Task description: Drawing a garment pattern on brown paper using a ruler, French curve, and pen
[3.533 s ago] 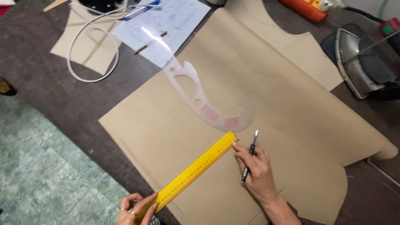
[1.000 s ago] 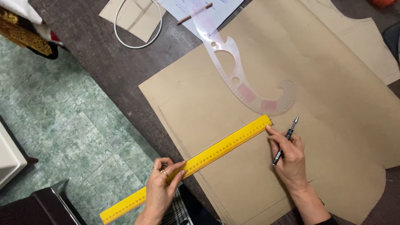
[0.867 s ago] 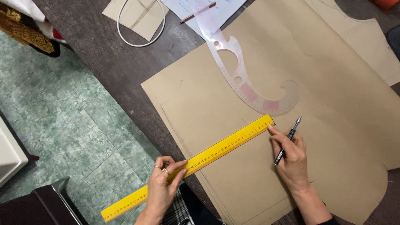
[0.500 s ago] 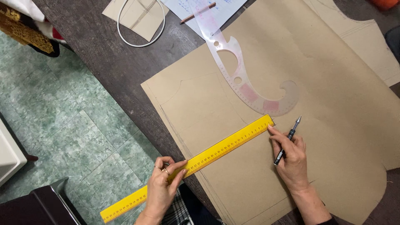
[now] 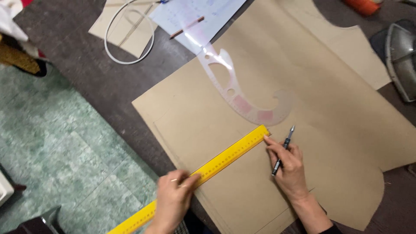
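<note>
The left hand (image 5: 173, 200) pressed a yellow ruler (image 5: 203, 171) onto brown paper (image 5: 277, 56); the right hand (image 5: 289, 167), gripping a pen (image 5: 282, 151), steadied its far end, apparently. Uneven pressure could have skewed it.

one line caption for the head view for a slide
Left hand presses a yellow ruler on brown pattern paper; right hand holds a pen.

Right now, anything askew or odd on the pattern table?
Nothing damaged or spilled. The yellow ruler overhangs the table edge toward the floor, pinned by the left hand; right hand holds a pen.
</note>
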